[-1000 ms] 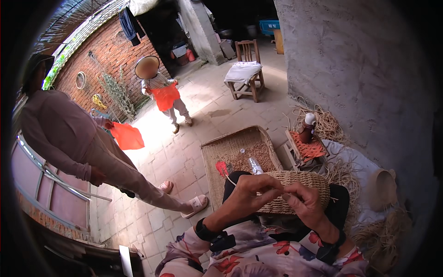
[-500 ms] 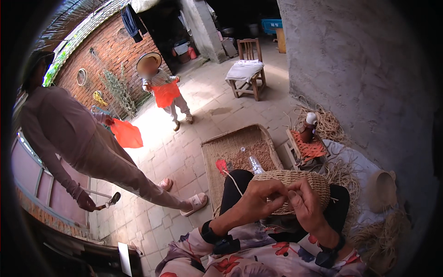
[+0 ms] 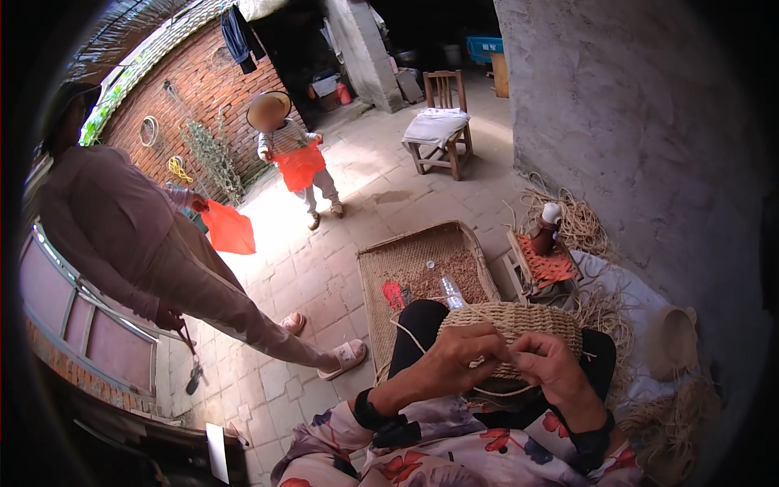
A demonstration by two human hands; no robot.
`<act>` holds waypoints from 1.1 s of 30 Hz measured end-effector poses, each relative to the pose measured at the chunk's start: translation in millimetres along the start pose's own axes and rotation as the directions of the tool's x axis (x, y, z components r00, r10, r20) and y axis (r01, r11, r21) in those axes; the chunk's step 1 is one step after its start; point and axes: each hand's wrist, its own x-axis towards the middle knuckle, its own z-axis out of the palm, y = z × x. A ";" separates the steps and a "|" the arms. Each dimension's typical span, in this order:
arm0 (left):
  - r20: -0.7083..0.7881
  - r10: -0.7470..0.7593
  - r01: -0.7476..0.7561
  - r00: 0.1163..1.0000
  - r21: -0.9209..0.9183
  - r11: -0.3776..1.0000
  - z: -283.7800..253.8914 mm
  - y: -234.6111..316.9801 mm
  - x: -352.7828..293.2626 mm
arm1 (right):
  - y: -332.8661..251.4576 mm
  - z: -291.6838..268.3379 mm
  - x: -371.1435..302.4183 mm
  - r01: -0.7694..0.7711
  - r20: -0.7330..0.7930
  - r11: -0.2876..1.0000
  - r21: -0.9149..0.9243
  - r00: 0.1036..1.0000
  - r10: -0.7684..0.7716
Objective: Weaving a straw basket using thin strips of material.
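A woven straw basket (image 3: 519, 315) rests on my lap, its coiled side turned up. Over its near side, my left hand (image 3: 458, 361) is closed, thumb and fingers pinched together. My right hand (image 3: 553, 372) pinches too, its fingertips meeting those of the left. Whatever is between the fingertips is too small to make out. A straw cord (image 3: 503, 394) curves just below my hands, and another length of cord (image 3: 408, 331) loops out at the left of the basket.
Ahead lies a shallow woven tray (image 3: 377, 280) with brown bits and a clear plastic bottle (image 3: 452, 292). Straw bundles (image 3: 576, 223) and a small stool (image 3: 542, 264) holding a brown jar (image 3: 545, 231) are at right. A standing person (image 3: 122, 211) and a child (image 3: 296, 154) hold orange cloths.
My hands have shifted slightly, fingertips still together, and the cord below them now shows as a curve. The standing person's hand with a long-handled tool has swung, the tool now hanging down.
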 end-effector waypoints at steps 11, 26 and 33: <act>0.154 -0.376 0.405 0.914 -0.261 0.876 5.7 -2.4 -6.2 | 2.8 13.8 -0.4 0.459 0.246 0.109 -0.882 0.644 -0.724; -0.036 -0.133 0.132 0.990 -0.048 0.990 21.9 -12.5 -13.9 | 14.2 9.4 -0.9 0.289 -0.130 0.772 -0.566 0.894 -0.429; 0.251 -0.427 0.495 0.869 -0.418 0.761 16.4 -12.5 -17.7 | 9.8 11.6 1.1 0.501 0.401 -0.100 -0.860 0.541 -0.740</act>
